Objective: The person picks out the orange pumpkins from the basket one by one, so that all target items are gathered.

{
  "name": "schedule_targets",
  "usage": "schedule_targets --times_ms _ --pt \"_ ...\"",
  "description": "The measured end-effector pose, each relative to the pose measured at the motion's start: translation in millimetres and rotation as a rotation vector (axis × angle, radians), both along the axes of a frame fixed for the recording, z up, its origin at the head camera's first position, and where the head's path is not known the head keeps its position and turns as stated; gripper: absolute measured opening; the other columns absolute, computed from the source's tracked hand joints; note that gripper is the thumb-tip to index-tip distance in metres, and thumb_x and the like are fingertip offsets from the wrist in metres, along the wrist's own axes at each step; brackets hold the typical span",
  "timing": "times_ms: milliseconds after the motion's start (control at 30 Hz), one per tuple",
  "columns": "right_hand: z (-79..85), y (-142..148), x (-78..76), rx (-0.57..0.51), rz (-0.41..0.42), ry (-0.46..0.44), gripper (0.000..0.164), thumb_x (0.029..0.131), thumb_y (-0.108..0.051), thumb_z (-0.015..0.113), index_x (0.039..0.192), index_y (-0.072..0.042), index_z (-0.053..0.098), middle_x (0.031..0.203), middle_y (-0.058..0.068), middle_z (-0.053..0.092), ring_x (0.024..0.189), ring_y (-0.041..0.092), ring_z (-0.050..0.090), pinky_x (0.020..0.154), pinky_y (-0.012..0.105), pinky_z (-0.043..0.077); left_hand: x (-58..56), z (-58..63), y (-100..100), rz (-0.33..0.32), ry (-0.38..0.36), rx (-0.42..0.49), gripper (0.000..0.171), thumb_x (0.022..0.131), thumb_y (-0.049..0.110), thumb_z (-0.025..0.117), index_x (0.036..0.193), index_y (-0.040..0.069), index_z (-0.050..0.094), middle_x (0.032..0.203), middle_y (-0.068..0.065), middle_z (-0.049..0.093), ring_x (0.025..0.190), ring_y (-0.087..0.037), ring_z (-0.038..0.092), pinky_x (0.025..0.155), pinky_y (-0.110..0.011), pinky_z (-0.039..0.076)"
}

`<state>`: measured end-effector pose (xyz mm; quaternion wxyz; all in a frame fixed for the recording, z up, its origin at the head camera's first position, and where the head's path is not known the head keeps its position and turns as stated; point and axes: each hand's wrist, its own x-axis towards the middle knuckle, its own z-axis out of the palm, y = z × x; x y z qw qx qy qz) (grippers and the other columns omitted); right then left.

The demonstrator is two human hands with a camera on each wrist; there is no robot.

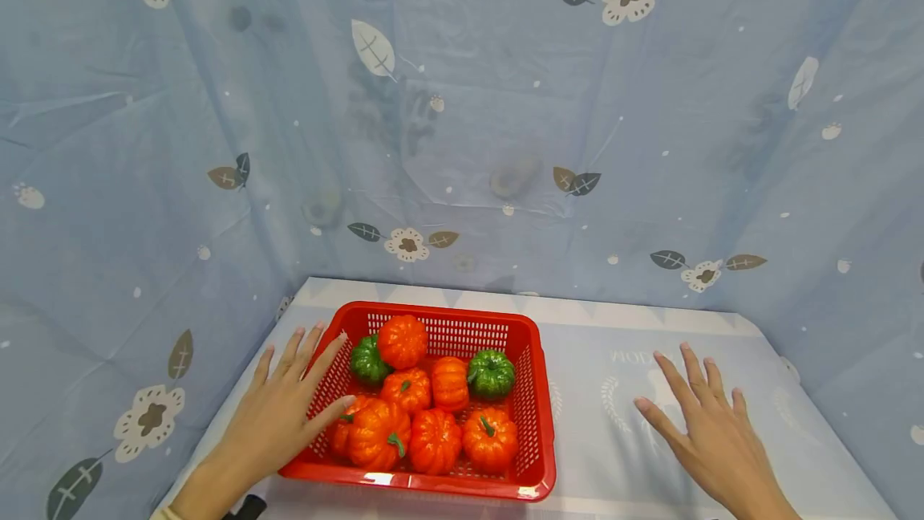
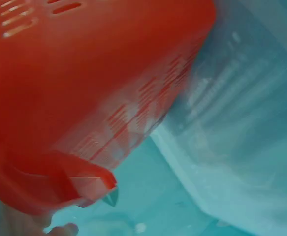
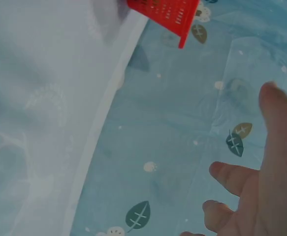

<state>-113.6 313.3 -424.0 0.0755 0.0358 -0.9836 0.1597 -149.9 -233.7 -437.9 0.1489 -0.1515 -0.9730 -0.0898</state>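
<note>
Fingers point(image 1: 326, 359) are spread apart on both hands I watch: at lower left of the head view, the left hand point(image 1: 277, 409) overlaps the left rim of a red basket point(image 1: 447, 486); contact I cannot tell. That basket sits at lower centre, holding 7 orange pumpkins point(image 1: 435, 441) and 2 green pumpkins point(image 1: 492, 374). At lower right, the right hand point(image 1: 713, 440) hangs over the pale table point(image 1: 599, 460). Blue patterned cloth point(image 1: 491, 119) fills the upper frame.

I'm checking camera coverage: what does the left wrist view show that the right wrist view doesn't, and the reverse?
Only the left wrist view: the left hand, partly cut off at the bottom left.
Only the right wrist view: the right hand, at the lower right.
Both: part of the red basket, the pale table and the blue cloth.
</note>
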Motion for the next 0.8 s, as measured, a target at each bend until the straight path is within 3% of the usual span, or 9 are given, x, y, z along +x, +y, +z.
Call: schedule_targets --times_ms 100,233,467,600,800 --pt "2.7 0 -1.2 -0.049 -0.011 -0.036 0.082 0.102 -0.061 0.051 0.165 -0.016 0.022 0.17 0.022 0.003 0.148 0.058 0.009 0.104 0.084 0.015 -4.1 3.1 -6 0.029 -0.035 0.148 0.082 0.095 0.058 0.066 0.159 0.015 0.038 0.163 -0.024 0.029 0.142 -0.051 0.037 0.109 -0.074 0.029" --pt "6.1 -2 -0.8 -0.073 -0.038 -0.045 0.083 0.1 -0.063 0.052 0.163 -0.015 0.027 0.168 0.025 0.013 0.14 0.06 0.03 0.09 0.082 0.034 -9.1 3.8 -21 0.05 -0.137 0.415 0.072 0.095 0.049 0.071 0.152 0.012 0.045 0.157 -0.026 0.039 0.132 -0.051 0.049 0.098 -0.073 0.043" --pt "6.9 -8 0.8 -0.165 0.001 0.08 0.066 0.102 -0.051 0.06 0.156 -0.017 0.044 0.148 0.021 0.053 0.121 0.047 0.059 0.09 0.067 0.048 -6.8 -9.4 -42 0.061 -0.431 0.822 0.069 0.096 0.038 0.074 0.152 0.013 0.043 0.152 -0.021 0.047 0.124 -0.041 0.06 0.093 -0.047 0.058" --pt "7.9 -12 -0.8 -0.209 0.026 0.114 0.059 0.101 -0.047 0.063 0.152 -0.019 0.05 0.141 0.018 0.06 0.113 0.042 0.066 0.084 0.061 0.055 -5.4 -22.0 -48 0.051 -0.503 0.945 0.067 0.096 0.035 0.074 0.152 0.012 0.044 0.153 -0.018 0.046 0.126 -0.039 0.058 0.088 -0.035 0.06" --pt "8.1 -21 -3.6 -0.254 0.06 0.136 0.052 0.101 -0.042 0.066 0.147 -0.02 0.055 0.139 0.006 0.064 0.108 0.03 0.07 0.081 0.048 0.06 -6.3 -37.2 -52 0.037 -0.581 1.009 0.063 0.098 0.031 0.071 0.154 0.018 0.044 0.155 -0.017 0.043 0.131 -0.037 0.054 0.09 -0.03 0.057"
